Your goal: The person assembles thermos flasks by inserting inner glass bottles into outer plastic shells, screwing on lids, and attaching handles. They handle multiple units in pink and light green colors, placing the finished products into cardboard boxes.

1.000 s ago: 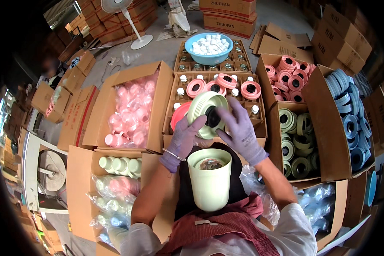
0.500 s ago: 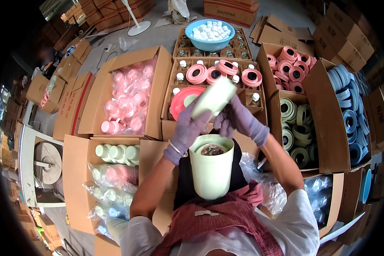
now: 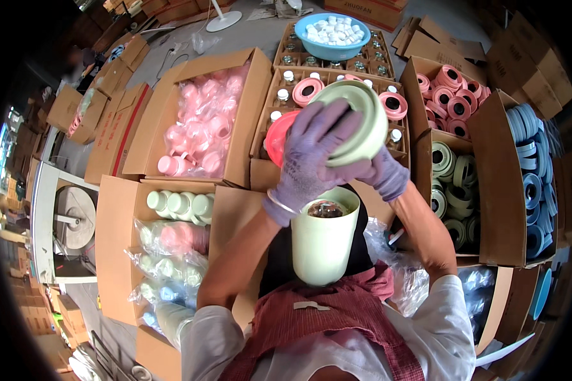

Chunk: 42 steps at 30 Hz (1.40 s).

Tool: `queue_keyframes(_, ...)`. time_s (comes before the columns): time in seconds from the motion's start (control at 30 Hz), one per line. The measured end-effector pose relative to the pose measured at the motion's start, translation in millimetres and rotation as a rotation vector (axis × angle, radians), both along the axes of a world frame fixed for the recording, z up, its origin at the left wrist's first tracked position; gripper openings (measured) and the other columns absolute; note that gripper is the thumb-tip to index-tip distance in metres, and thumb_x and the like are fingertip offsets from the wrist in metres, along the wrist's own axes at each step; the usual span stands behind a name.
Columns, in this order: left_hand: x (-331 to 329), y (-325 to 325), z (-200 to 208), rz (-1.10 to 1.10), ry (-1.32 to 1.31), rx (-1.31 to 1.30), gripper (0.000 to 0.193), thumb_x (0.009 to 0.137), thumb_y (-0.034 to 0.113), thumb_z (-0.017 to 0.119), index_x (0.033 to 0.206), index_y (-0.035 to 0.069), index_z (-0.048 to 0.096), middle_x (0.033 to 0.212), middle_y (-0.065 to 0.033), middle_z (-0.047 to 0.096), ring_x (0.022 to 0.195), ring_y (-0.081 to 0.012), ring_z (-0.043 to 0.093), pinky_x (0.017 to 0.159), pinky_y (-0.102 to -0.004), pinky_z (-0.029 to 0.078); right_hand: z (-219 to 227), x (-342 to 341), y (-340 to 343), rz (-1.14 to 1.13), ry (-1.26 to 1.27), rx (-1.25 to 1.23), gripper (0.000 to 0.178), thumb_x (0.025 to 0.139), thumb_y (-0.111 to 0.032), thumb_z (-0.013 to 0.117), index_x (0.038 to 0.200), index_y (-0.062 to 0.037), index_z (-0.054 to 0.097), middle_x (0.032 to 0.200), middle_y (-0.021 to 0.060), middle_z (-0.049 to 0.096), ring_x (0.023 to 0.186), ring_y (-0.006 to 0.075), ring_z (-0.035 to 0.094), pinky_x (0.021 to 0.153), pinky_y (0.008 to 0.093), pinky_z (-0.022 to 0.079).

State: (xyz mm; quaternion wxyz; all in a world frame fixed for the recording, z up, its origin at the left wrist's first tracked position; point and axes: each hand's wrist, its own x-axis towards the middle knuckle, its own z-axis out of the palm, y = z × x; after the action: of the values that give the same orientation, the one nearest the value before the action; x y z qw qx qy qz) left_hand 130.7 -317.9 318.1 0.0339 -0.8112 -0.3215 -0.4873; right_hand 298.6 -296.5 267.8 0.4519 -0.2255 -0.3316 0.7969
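Both gloved hands hold a pale green round lid-like piece (image 3: 362,124) above my lap, its stepped circular face tilted toward me. My left hand (image 3: 313,149) lies across its left side and face, the fingers curled over it. From below and to the right, my right hand (image 3: 386,173) grips the rim, with some of its fingers hidden. Beneath my hands a pale green flask body (image 3: 324,247) stands upright on my lap, its mouth upward. A shiny, mirror-like liner (image 3: 328,209) shows inside that mouth.
Ahead, a divided carton holds white-capped bottles (image 3: 282,95), pink rings (image 3: 307,91) and a red bowl-like piece (image 3: 278,136). A blue basin (image 3: 332,52) of white caps sits behind. Cartons of bagged pink cups (image 3: 203,127) and green rings (image 3: 454,181) flank me.
The pale green piece has turned from nearly edge-on to showing its round face. My left hand has moved across that face, and the whole view has shifted slightly.
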Motion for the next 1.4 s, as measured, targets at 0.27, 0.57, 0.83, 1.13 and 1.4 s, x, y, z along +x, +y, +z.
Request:
queue_keyframes(0.27, -50.7, -0.4, -28.0, -0.546, 0.093, -0.431, 0.068, 0.066, 0.039, 0.083, 0.126, 0.016, 0.063, 0.133, -0.0039, 0.057, 0.123, -0.0301, 0.05, 0.103, -0.0444, 0.04, -48.7, 51.4, -8.2, 0.345, -0.594, 0.413, 0.035, 0.096, -0.023, 0.052, 0.127, -0.0068, 0.052, 0.121, 0.0097, 0.058, 0.109, 0.016, 0.056, 0.09, 0.0348, 0.05)
queue_keyframes(0.57, -77.5, -5.4, -79.6, -0.762, 0.081, -0.804, 0.063, 0.071, 0.037, 0.081, 0.125, 0.008, 0.063, 0.124, -0.0099, 0.063, 0.119, -0.0298, 0.055, 0.107, -0.0431, 0.039, -42.9, -5.8, -61.5, -0.155, -0.544, 0.196, 0.044, 0.101, -0.033, 0.043, 0.115, 0.0034, 0.064, 0.112, 0.0129, 0.066, 0.106, 0.0237, 0.061, 0.097, 0.0335, 0.044)
queue_keyframes(0.83, -71.1, -51.1, -79.2, -0.565, 0.182, -0.784, 0.065, 0.079, 0.044, 0.073, 0.129, 0.005, 0.058, 0.129, -0.0152, 0.058, 0.123, -0.0329, 0.052, 0.106, -0.0438, 0.038, -82.1, -11.3, -72.6, -0.078, -0.383, 0.137, 0.047, 0.102, -0.027, 0.034, 0.109, 0.0084, 0.064, 0.112, 0.017, 0.067, 0.104, 0.0227, 0.062, 0.097, 0.0336, 0.045)
queue_keyframes(1.13, -24.4, -93.7, -45.6, -0.099, 0.34, -0.608, 0.036, 0.088, 0.026, 0.063, 0.112, -0.001, 0.059, 0.115, -0.0174, 0.061, 0.108, -0.0343, 0.056, 0.093, -0.0433, 0.043, -125.0, -4.6, -51.6, 0.196, 0.017, 0.166, 0.044, 0.103, -0.025, 0.033, 0.121, 0.0067, 0.058, 0.123, 0.0146, 0.062, 0.113, 0.023, 0.058, 0.107, 0.0354, 0.039)
queue_keyframes(1.4, -24.7, -50.3, -81.0, -0.554, -0.194, -0.859, 0.041, 0.101, 0.019, 0.036, 0.124, -0.006, 0.057, 0.128, -0.0123, 0.059, 0.119, -0.0236, 0.055, 0.106, -0.0346, 0.039, -17.9, 43.7, -125.6, -0.168, -0.999, 0.832, 0.03, 0.092, -0.013, 0.051, 0.117, 0.0007, 0.062, 0.124, 0.0198, 0.059, 0.125, 0.0355, 0.051, 0.106, 0.0419, 0.039)
